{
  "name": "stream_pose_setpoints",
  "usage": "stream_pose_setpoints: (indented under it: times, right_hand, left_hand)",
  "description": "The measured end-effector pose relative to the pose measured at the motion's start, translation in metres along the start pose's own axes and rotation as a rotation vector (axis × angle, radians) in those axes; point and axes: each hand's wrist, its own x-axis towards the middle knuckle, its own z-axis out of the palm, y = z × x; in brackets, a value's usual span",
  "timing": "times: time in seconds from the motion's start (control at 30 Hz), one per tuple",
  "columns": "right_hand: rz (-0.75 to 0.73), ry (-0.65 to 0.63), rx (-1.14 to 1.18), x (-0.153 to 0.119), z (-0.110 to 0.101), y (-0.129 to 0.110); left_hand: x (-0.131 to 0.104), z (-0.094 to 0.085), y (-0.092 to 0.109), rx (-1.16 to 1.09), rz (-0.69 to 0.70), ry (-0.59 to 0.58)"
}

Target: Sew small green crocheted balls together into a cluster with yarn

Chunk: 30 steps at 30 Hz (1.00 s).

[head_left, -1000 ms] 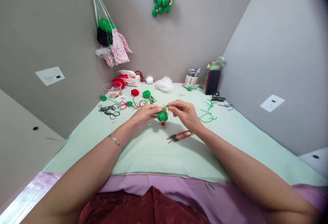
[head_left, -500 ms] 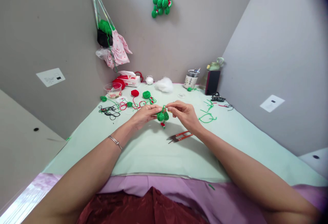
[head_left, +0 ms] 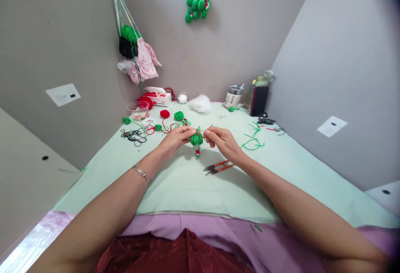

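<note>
My left hand [head_left: 178,139] pinches the top of a small green crocheted piece [head_left: 196,140] with rounded lobes. A little red, white and green tail [head_left: 197,153] hangs below it, above the table. Close on the right, my right hand [head_left: 222,140] has its thumb and forefinger pressed together on a thin, needle-like thing that reaches toward the top of the piece; its exact kind is too small to make out. Orange-handled thread snips [head_left: 220,167] lie on the table beneath my right wrist, blades pointing left.
Red yarn [head_left: 164,114], green yarn [head_left: 179,115] and tangled black cord [head_left: 134,136] lie at left. Behind are a tissue box [head_left: 161,99], white stuffing [head_left: 200,104] and a pen holder [head_left: 233,96]. A phone [head_left: 259,100] and green yarn scraps [head_left: 253,143] are at right.
My right hand has moved slightly right and down, apart from the crocheted piece. The piece has turned a little in my left hand, which stays nearly in place.
</note>
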Motion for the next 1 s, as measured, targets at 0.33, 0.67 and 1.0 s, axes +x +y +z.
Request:
stream_pose_setpoints:
  times: [0.33, 0.67, 1.0]
  right_hand:
    - [0.054, -0.113, -0.003, 0.0, 0.002, 0.001]
    - [-0.009, -0.075, 0.109, 0.006, -0.008, 0.0]
    - [0.003, -0.327, 0.18, 0.005, -0.014, -0.005]
  left_hand:
    - [-0.001, 0.005, -0.001, -0.119, 0.019, -0.012]
    - [-0.007, 0.005, 0.003, 0.072, -0.048, -0.183]
    - [-0.005, 0.0, 0.004, 0.177, -0.063, -0.275]
